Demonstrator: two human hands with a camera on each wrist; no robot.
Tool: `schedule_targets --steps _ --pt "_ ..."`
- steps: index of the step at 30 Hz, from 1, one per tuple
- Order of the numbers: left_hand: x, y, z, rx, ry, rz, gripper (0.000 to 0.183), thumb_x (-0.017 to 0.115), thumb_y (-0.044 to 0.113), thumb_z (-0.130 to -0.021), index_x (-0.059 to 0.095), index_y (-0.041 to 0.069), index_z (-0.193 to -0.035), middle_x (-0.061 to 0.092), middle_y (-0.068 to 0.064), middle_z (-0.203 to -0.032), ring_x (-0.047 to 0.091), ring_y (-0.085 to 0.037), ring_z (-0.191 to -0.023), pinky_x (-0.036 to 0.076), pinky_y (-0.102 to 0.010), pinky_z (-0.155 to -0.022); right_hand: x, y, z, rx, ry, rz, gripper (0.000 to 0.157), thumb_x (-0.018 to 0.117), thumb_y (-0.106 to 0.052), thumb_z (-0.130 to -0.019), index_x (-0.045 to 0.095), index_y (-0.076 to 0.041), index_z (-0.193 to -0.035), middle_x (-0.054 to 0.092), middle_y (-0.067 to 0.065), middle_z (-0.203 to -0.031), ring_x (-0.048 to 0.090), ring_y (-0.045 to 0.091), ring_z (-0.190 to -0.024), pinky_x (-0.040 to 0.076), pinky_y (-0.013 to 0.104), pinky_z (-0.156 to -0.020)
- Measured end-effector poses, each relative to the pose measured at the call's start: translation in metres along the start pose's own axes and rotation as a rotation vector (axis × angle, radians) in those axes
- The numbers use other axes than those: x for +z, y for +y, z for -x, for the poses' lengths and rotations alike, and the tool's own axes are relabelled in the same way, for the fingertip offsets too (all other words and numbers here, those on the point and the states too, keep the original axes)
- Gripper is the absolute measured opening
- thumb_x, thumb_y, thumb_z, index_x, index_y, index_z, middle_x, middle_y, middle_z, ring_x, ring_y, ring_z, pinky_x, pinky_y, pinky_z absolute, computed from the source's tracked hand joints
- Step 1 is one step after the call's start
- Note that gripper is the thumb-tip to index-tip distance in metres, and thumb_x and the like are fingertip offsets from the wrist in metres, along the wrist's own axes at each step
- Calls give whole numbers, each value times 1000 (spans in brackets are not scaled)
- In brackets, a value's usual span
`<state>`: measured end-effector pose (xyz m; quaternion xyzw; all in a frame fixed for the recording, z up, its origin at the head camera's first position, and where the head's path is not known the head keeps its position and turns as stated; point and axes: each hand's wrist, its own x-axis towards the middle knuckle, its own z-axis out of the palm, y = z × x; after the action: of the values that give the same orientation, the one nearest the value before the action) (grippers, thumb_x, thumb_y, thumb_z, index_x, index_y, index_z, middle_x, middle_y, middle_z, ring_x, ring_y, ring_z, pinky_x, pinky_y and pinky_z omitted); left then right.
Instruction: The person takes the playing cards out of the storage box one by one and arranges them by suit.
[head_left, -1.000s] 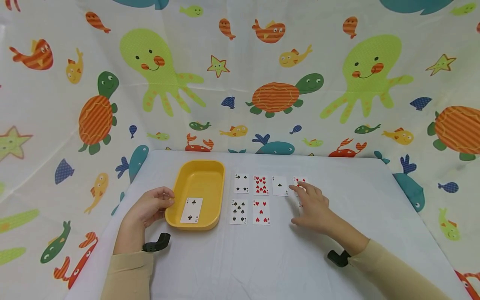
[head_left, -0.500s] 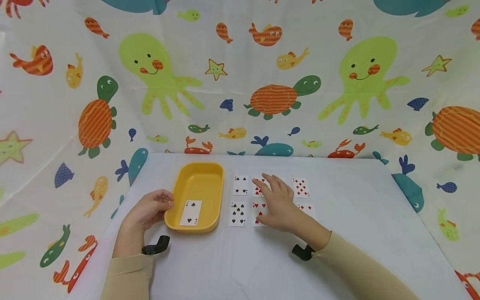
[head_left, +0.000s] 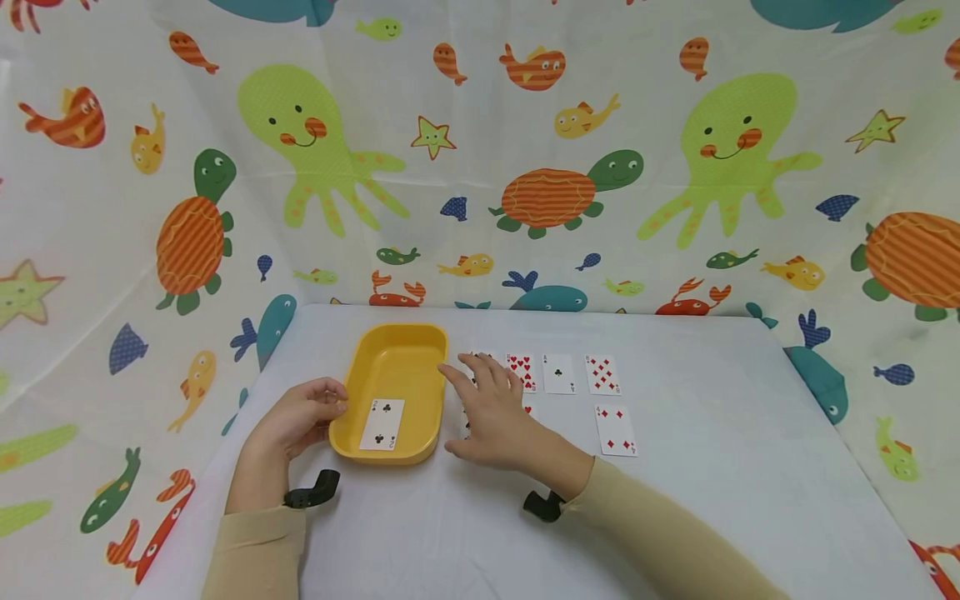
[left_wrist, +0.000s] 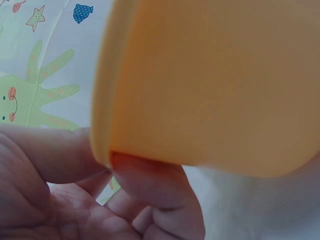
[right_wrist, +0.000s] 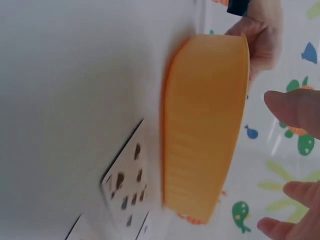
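Observation:
My left hand pinches the left rim of a yellow tray; in the left wrist view thumb and fingers close on the tray wall. Inside the tray lies a two of clubs, face up. My right hand, fingers spread and holding nothing, is over the leftmost playing cards and hides most of them. Its fingertips come near the tray's right rim. Seen from the right wrist, a spades card lies flat beside the tray's outer wall.
Right of my hand lie a hearts card, an ace of clubs and a diamonds card in the back row. A four of diamonds is in front. Behind the white table hangs a sea-animal curtain.
My right hand has swept left from the rightmost cards, across the middle ones, to the leftmost cards, uncovering the diamonds cards. My left hand and the tray have stayed in place.

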<state>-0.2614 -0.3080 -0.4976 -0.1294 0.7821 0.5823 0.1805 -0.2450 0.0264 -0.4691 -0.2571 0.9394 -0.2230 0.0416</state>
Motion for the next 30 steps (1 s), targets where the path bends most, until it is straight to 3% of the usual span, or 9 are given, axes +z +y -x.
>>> schedule_targets --steps 18,30 --pt "0 3 1 19 -14 8 18 65 8 -104 64 3 -120 66 -8 -106 62 -25 -92 61 -29 -78 33 -51 -46 -102 18 120 109 91 -50 -79 29 -34 -167 25 7 -174 18 37 -163 20 73 -127" --pt "-2 1 2 26 -33 12 16 66 9 -104 65 4 -118 67 -5 -103 62 -24 -92 61 -29 -80 45 -68 -59 -117 -30 181 108 92 -45 -81 28 -34 -168 27 6 -173 22 35 -162 24 65 -129"
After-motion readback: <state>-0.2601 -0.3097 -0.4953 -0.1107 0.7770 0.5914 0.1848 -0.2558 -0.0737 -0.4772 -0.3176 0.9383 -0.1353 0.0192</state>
